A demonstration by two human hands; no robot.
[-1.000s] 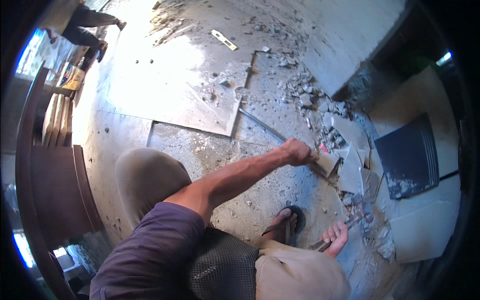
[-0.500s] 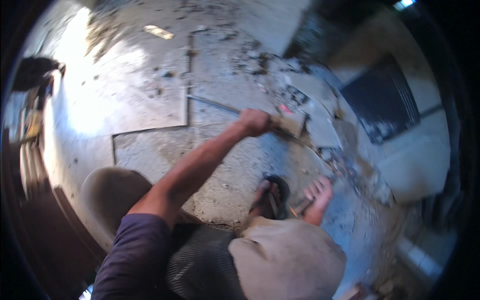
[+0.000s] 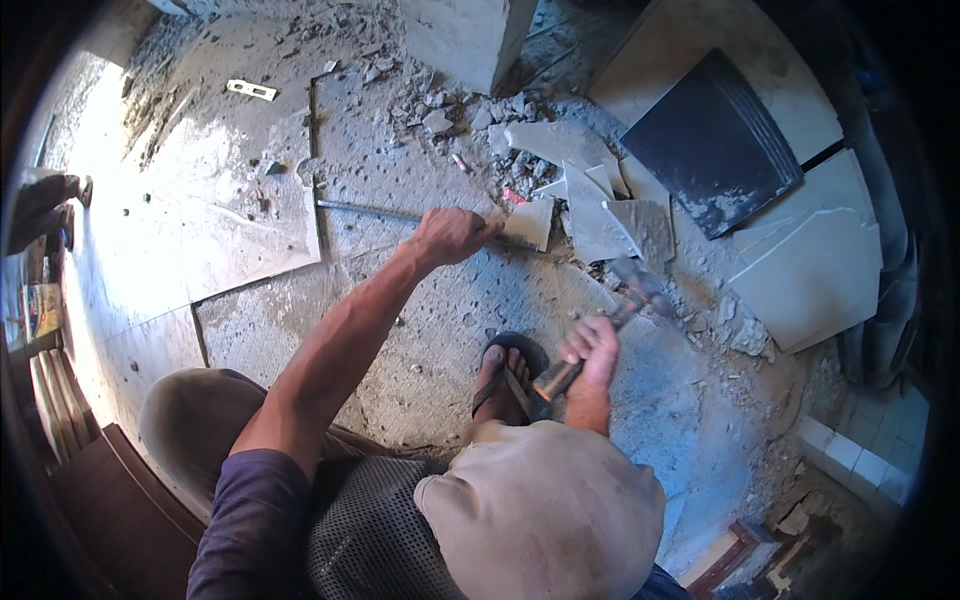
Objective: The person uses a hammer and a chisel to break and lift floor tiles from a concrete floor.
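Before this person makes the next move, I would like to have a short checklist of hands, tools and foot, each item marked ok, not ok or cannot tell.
1. Left grip closed on the metal bar: ok, fingers wrapped around it.
2. Right grip closed on the hammer: ok, held by the handle.
3. Hammer apart from the left grip: ok, a gap shows between them.
4. Hands gloved: not ok, both are bare.
5. Toes of the visible foot covered: not ok, they are bare in an open sandal.
6. Bar's far end firmly against the floor tile: cannot tell; it reaches the tile's edge, but firm contact is unclear.
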